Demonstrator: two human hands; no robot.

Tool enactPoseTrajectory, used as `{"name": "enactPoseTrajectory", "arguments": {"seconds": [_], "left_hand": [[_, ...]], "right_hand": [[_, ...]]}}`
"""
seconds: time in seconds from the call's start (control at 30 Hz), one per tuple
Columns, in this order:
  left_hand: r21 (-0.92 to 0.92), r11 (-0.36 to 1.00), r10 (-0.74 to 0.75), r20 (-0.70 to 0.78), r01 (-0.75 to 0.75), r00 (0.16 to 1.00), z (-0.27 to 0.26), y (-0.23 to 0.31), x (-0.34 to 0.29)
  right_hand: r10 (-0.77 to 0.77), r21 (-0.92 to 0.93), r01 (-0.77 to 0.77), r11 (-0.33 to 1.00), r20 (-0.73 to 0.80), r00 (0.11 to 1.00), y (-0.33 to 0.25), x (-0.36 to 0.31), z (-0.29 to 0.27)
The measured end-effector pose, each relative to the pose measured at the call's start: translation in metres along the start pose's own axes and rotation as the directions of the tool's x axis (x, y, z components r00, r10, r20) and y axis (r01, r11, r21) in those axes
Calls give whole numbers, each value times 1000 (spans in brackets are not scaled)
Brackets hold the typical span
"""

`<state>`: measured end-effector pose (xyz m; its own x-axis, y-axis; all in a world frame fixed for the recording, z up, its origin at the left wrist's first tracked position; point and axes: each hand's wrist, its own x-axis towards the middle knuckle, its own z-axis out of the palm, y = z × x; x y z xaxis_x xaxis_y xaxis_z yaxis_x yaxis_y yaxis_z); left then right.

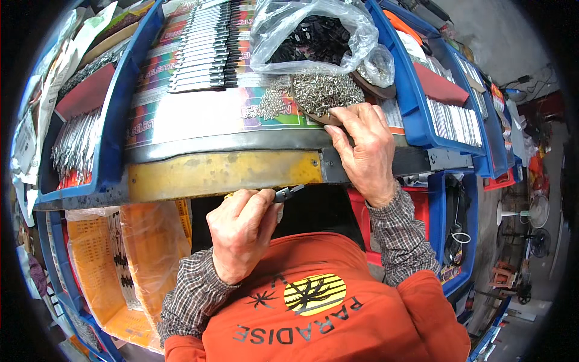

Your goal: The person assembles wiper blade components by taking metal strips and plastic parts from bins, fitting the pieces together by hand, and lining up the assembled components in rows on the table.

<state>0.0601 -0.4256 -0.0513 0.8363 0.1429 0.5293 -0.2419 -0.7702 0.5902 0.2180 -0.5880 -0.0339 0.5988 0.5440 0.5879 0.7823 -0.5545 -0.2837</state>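
Bench (211,172): qty 1, yellow section along front edge. Blue bins at bench top: 3 seen, i.e. L bin (129,84), R bin (413,108), and outer R bin (493,136). Orange crate (93,241) below bench, L side: qty hard to tell, plastic sheet over part. Clear bag (270,45): qty 1, mouth open, black parts (310,39) inside, too many to count. Metal strips (202,51): 1 row, side by side, well over 10 pcs, exact qty can't be told. Brown dish (319,118): qty 1, near bench front edge. Small clear bag (381,65): qty 1, just R of dish. Metal pins (329,93): 1 heap on dish, uncountable. Loose bits (272,104): 1 scatter, just L of dish.

Pose: both forearms enter from below, checked cuffs at wrists. R hand (365,145) reaches fwd over bench edge, palm down, half curled; thumb & index tips close together at dish rim by pins; whether they grip a pin, can't tell. L hand (241,229) is lower, nearer torso, fingers curled in; thumb & index pinch 1 dark grey part w/ bright metal tip (283,195), tip pointing R, near bench front edge.
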Motion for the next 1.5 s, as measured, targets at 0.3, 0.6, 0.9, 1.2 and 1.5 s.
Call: {"name": "enactPoseTrajectory", "arguments": {"seconds": [0.3, 0.6, 0.9, 1.2, 1.5], "left_hand": [[-3, 999, -38, 16, 38, 999, -1, -2, -6], [-12, 998, -66, 53, 66, 996, -5, 0, -4], [-111, 983, -137, 108, 149, 985, -9, 7, -6], [-121, 981, -140, 113, 154, 984, -9, 17, -7], [-44, 994, -97, 111, 102, 989, -7, 20, -10]], "right_hand": [[-34, -53, 34, 998, 3, 999, -1, -1, 7], [49, 156, -55, 986, 42, 998, 8, 9, 4], [164, 387, -198, 901, 119, 979, -26, -11, -12], [-45, 670, -48, 741, 121, 992, -55, -46, -6], [-47, 633, -28, 774, 102, 994, -57, -55, -7]]}}
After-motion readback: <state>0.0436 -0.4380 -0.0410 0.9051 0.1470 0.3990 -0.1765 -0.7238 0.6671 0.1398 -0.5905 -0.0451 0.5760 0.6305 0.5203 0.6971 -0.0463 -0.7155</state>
